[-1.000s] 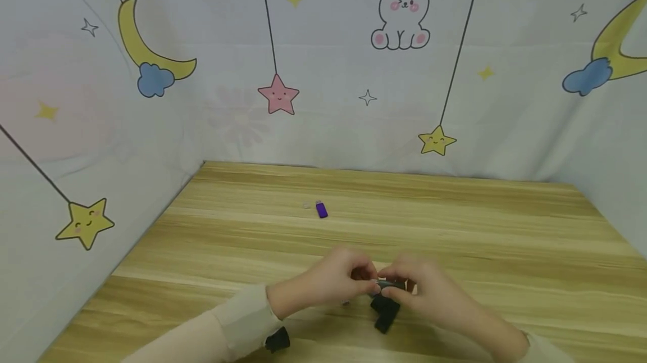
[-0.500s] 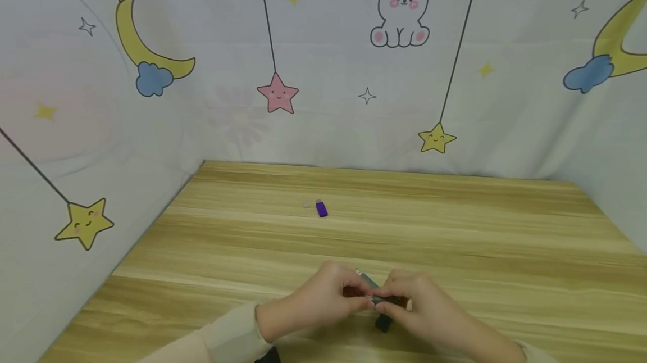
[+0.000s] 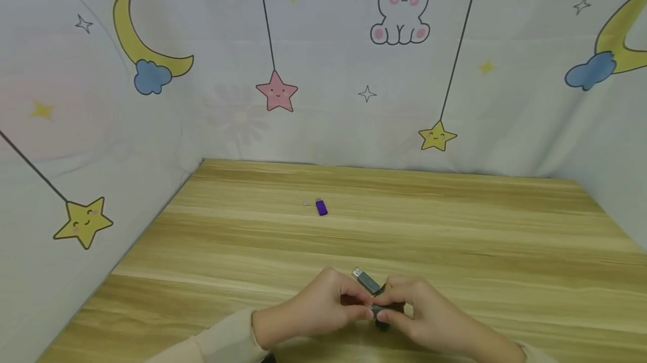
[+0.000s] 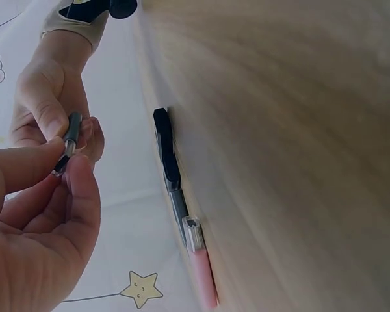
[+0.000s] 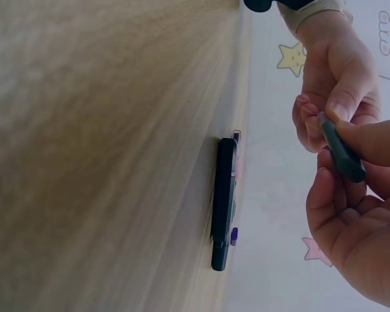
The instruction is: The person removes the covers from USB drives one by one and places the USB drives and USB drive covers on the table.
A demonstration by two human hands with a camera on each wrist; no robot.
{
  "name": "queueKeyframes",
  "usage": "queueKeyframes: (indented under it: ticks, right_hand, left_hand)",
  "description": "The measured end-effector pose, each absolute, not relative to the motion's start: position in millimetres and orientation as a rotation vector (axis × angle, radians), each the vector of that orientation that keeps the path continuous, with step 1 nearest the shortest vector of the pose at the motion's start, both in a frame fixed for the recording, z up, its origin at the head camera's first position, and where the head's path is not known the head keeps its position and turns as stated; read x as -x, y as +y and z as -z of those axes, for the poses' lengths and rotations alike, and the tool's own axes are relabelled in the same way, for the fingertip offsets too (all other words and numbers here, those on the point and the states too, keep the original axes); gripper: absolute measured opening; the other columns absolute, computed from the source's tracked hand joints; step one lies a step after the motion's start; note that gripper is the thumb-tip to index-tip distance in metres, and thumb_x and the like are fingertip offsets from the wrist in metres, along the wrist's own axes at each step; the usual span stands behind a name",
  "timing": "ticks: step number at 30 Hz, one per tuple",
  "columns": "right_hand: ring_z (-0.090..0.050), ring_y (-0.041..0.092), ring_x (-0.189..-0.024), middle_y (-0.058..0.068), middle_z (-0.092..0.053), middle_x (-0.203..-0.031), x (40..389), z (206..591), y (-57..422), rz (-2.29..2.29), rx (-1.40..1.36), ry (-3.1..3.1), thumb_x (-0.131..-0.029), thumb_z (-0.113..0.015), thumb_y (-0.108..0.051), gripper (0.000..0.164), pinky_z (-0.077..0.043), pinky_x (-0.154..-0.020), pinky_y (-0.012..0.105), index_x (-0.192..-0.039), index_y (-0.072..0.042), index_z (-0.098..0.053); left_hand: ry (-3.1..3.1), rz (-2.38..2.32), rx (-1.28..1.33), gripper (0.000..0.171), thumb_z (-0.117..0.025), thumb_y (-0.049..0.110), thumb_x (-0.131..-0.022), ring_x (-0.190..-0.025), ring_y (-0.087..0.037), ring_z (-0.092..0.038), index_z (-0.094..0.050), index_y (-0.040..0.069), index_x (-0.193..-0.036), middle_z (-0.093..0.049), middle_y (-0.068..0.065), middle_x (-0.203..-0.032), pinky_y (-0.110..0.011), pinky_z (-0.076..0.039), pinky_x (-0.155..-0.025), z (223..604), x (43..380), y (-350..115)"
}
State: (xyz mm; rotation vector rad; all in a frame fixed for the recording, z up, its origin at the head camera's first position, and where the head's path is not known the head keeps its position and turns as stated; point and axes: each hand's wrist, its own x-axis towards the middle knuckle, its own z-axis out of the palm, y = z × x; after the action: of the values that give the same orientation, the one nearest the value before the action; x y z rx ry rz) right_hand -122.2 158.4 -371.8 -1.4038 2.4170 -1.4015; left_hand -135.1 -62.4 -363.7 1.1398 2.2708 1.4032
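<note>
Both hands meet over the front of the table. My right hand (image 3: 422,309) pinches the dark grey-green body of a USB stick (image 5: 342,156) between thumb and fingers. Pinched in the fingertips of my left hand (image 3: 323,307) is its clear plug end (image 4: 70,148), which looks like a see-through cap. Just beyond the hands a grey USB stick (image 3: 366,280) lies on the wood, its clear end pointing away to the left. A black stick-like piece (image 4: 167,149) lies beside it, mostly covered by my right hand in the head view.
A pink USB stick with a clear cap (image 4: 201,266) lies on the table, hidden behind my left hand in the head view. Farther back lies a purple USB stick (image 3: 321,207), with a small clear piece (image 3: 305,203) to its left. A printed cloth (image 3: 323,71) hangs behind the table.
Both hands have drawn a little toward the body, still holding the USB stick together. The grey USB stick on the table has come into view beyond them.
</note>
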Motion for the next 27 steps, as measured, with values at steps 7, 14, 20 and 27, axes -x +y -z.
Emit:
queueKeyframes:
  ticks: [7, 14, 20, 27]
  right_hand:
    - [-0.051, -0.003, -0.076, -0.007, -0.062, -0.087, 123, 373, 160, 1.419, 1.423, 2.381, -0.089, -0.066, -0.003, 0.019, -0.049, -0.061, 0.02, -0.107, -0.005, -0.073]
    - [-0.048, -0.003, -0.074, -0.004, -0.059, -0.081, 121, 376, 161, 1.384, 1.43, 2.414, -0.09, -0.065, -0.007, 0.02, -0.049, -0.061, 0.019, -0.108, 0.001, -0.071]
    - [-0.046, -0.004, -0.072, -0.007, -0.058, -0.08, 122, 373, 160, 1.377, 1.336, 2.448, -0.091, -0.065, -0.01, 0.021, -0.048, -0.061, 0.019, -0.108, 0.001, -0.071]
    - [-0.048, -0.003, -0.072, -0.007, -0.057, -0.079, 125, 366, 161, 1.37, 1.29, 2.472, -0.092, -0.065, -0.011, 0.021, -0.048, -0.06, 0.02, -0.108, 0.0, -0.072]
  left_hand:
    - [2.252, -1.412, -1.121, 0.008, -0.07, 0.004, -0.086, -0.077, 0.006, -0.059, -0.075, -0.001, -0.09, -0.074, -0.007, -0.088, -0.016, -0.052, -0.068, 363, 135, -63]
    - [2.221, -1.452, -1.022, 0.011, -0.071, 0.005, -0.086, -0.078, 0.003, -0.062, -0.074, -0.002, -0.094, -0.074, -0.01, -0.092, -0.017, -0.052, -0.069, 363, 141, -70]
    - [2.205, -1.433, -1.016, 0.011, -0.07, 0.005, -0.087, -0.076, 0.003, -0.062, -0.074, -0.001, -0.095, -0.074, -0.009, -0.09, -0.017, -0.053, -0.069, 362, 144, -72]
    - [2.214, -1.429, -0.973, 0.01, -0.07, 0.006, -0.087, -0.074, 0.003, -0.061, -0.074, -0.002, -0.093, -0.073, -0.009, -0.089, -0.017, -0.052, -0.067, 358, 145, -75]
